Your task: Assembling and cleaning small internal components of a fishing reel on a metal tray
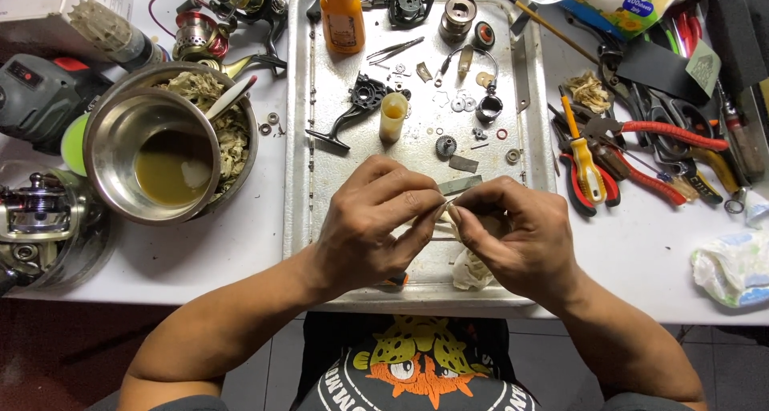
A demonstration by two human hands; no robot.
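My left hand [376, 219] and my right hand [513, 235] meet over the near end of a metal tray [300, 171]. Their fingertips pinch a small part between them, too small and too covered to identify. A crumpled whitish cloth [471, 271] hangs under my right palm and is held in that hand. Just beyond the fingers lies a flat grey metal strip [459, 185]. Farther up the tray sit a black reel body [360, 102], a small yellowish tube [392, 116], a gear [445, 145] and several washers.
A steel bowl [120, 151] of brownish liquid stands left of the tray, with fishing reels [36, 219] around it. An orange bottle [343, 14] stands at the tray's far end. Pliers and a yellow screwdriver [587, 159] lie to the right, a crumpled tissue [733, 267] beyond.
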